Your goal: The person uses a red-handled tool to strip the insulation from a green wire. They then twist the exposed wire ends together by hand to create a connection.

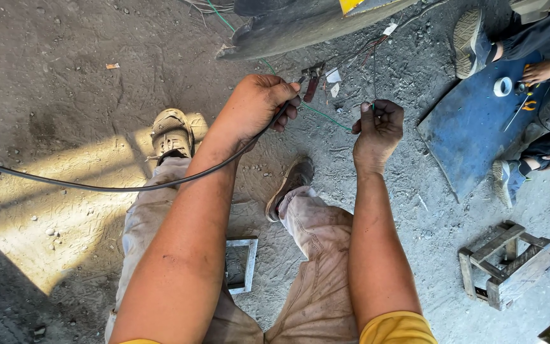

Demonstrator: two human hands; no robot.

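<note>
Both hands fisted: left hand [257,105] around black cable [97,185], right hand [378,130] on green wire [326,118]

Not much here in the way of packaging or signs, and no screens. There's a small white tag [390,28] on the wires near the top and a couple of white paper scraps [333,76] on the dirt just below it; whether they're labels I can't tell.

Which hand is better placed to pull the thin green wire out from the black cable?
Right. The right hand already pinches the green wire taut, while the left hand is closed around the black cable.
</note>
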